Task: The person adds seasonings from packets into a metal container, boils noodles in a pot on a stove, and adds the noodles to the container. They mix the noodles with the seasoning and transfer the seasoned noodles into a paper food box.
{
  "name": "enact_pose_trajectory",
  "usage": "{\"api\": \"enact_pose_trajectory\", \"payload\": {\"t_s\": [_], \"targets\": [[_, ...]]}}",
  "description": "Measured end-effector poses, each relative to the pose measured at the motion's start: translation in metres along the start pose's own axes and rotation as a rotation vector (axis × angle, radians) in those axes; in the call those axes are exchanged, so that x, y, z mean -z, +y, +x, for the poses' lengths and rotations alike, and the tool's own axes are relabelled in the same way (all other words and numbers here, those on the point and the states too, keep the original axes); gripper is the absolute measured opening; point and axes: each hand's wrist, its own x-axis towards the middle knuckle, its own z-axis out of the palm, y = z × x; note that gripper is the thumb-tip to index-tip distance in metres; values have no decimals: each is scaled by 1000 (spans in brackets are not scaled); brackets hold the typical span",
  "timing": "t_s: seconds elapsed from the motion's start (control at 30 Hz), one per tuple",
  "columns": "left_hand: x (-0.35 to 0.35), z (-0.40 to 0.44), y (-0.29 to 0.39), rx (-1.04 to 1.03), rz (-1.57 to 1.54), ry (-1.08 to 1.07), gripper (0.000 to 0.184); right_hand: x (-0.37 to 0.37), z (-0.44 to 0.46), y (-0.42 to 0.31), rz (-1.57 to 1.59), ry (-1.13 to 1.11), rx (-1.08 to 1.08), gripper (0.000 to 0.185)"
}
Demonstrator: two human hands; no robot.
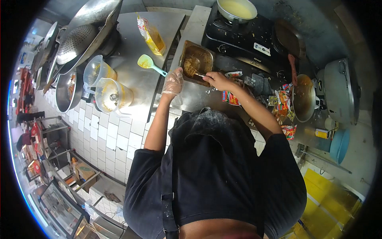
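A rectangular metal pan [204,59] with brown food [191,65] in it stands at the counter's edge. My right hand [219,81] is closed round the handle of a metal utensil [199,74], whose far end reaches into the food. My left hand [174,83], in a clear plastic glove, is by the pan's left side; its fingers are too indistinct to tell their pose. Left of it lies a pale green spatula [153,65] with yellow residue. A bag of yellow liquid [153,39] is behind the spatula.
Two plastic jugs [124,96] [95,71] and a metal pot [67,89] are at the left. A black stove [246,44] bears a pan of yellow liquid [237,8]. Colourful packets [283,99], a wok [303,97] and a blue bowl [339,146] sit at the right.
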Motion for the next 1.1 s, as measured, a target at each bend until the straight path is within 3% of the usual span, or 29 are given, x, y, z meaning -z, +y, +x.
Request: {"api": "enact_pose_trajectory", "payload": {"t_s": [0.03, 0.13, 0.23, 0.27, 0.3, 0.37, 0.5, 0.57, 0.63, 0.73, 0.87, 1.1], "targets": [[1, 2, 0, 1, 0, 7, 46, -8, 0, 10, -3, -2, 6, 33], [1, 5, -3, 8, 33, 20, 47, -26, -1, 24, 552, 12, -35, 33], [-5, 0, -18, 42, -139, 67, 48, -15, -6, 18, 801, 8, -99, 35], [-10, -1, -27, 66, -133, 128, 49, -2, -2, 21, 360, 56, -167, 35], [-14, -2, -33, 93, -127, 190, 49, 13, -7, 5, 359, 56, -169, 35], [-8, -11, -23, 204, -183, 99, 50, 62, -27, -61, -662, 55, -164, 37], [-16, -14, -18, 142, -118, 99, 51, 100, -28, -146, -986, -2, -261, 20], [-17, -15, -12, 122, -113, 110, 52, 93, -1, -146, -1046, 28, -230, 15], [-10, -15, 2, 293, -148, -109, 53, 71, 40, -110, -1182, -27, -185, 18], [-22, -17, -10, 127, -98, 29, 57, 36, 57, -49, -1187, -90, -8, 18], [-39, -23, -39, 171, -84, 22, 63, 22, 28, -35, -879, -98, 17, 24], [-10, -23, -17, 273, -182, -29, 58, 44, -1, -37, -377, -87, 22, 34]]}}
